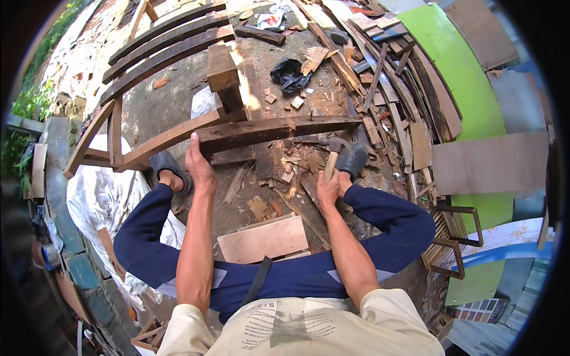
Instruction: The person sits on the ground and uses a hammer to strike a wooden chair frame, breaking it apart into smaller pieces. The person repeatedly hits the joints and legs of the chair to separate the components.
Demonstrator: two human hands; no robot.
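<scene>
My left hand (200, 169) grips the near-left end of a dark wooden beam (267, 132), a finger laid along its end face. That beam stretches across to the right and lies against a curved rail of a wooden slatted frame (166, 53), which looks like part of a bench or chair. In my right hand (328, 187) is a hammer (331, 166), held by its wooden handle. Its metal head is just below the beam's right part, beside my right shoe; whether it touches the beam I cannot tell. A short upright block (222, 71) rises behind the beam's left end.
Wood scraps (294, 163) litter the ground between my feet, with a pale board (263, 239) nearer me. A black plastic bag (291, 75) lies beyond the beam. Planks (409, 89) are heaped on the right beside a green panel (475, 77); white sheeting (101, 196) lies left.
</scene>
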